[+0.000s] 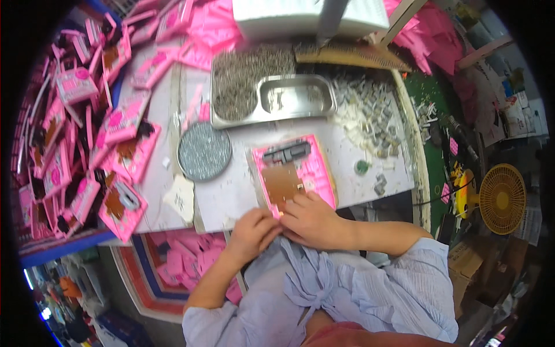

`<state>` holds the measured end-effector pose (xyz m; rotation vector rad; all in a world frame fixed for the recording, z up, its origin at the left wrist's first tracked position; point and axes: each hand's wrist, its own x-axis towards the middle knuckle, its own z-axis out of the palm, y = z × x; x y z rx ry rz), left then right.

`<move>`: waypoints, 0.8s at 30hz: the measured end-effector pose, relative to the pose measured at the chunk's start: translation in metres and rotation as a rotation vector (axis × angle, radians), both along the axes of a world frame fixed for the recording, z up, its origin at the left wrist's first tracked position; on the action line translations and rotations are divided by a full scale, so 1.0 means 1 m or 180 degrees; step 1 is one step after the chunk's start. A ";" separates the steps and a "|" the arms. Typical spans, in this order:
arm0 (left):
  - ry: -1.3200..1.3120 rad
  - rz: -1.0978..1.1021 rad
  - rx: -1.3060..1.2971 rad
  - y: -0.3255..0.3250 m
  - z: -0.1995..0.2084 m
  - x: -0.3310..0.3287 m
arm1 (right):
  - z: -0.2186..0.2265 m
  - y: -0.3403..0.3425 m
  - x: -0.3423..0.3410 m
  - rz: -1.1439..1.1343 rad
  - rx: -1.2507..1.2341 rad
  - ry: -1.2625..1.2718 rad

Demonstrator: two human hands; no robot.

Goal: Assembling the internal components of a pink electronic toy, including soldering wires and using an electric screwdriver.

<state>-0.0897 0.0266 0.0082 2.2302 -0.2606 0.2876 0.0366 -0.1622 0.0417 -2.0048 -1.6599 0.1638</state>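
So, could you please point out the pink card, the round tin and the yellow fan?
Pink card (315, 168), head view, on its pink right half.
Round tin (204, 151), head view, on its glittery middle.
Yellow fan (502, 198), head view, on its grille.

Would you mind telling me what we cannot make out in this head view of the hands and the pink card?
- Near edge of the pink card: covered by the right hand.
- Whatever the left hand pinches: hidden by its fingers.
- Contents of the round tin and steel tray: too small to tell.
- Grey post at the top: cut off by the edge.
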 end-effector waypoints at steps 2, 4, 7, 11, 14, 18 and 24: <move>-0.0108 -0.0200 -0.0033 0.003 0.001 0.010 | 0.018 -0.016 0.038 0.0126 0.0038 0.0625; -0.0118 -0.0362 0.0077 0.006 0.003 0.014 | 0.031 -0.029 0.105 -0.0473 0.0112 0.0378; -0.0105 -0.0529 0.0150 0.010 0.013 0.018 | 0.084 -0.010 0.249 -0.1318 0.0954 0.0216; 0.0031 -0.0752 0.0124 0.012 0.018 0.030 | 0.125 0.026 0.428 -0.2297 0.1325 -0.1215; 0.0233 -0.0804 0.0077 0.012 0.021 0.033 | 0.122 0.064 0.522 -0.2237 0.1581 -0.2163; 0.0237 -0.0585 0.0207 0.011 0.016 0.020 | 0.123 0.113 0.544 -0.2801 0.1286 -0.2695; 0.0271 -0.0442 0.0048 0.007 0.010 0.018 | 0.154 0.075 0.561 -0.2111 0.2249 -0.2047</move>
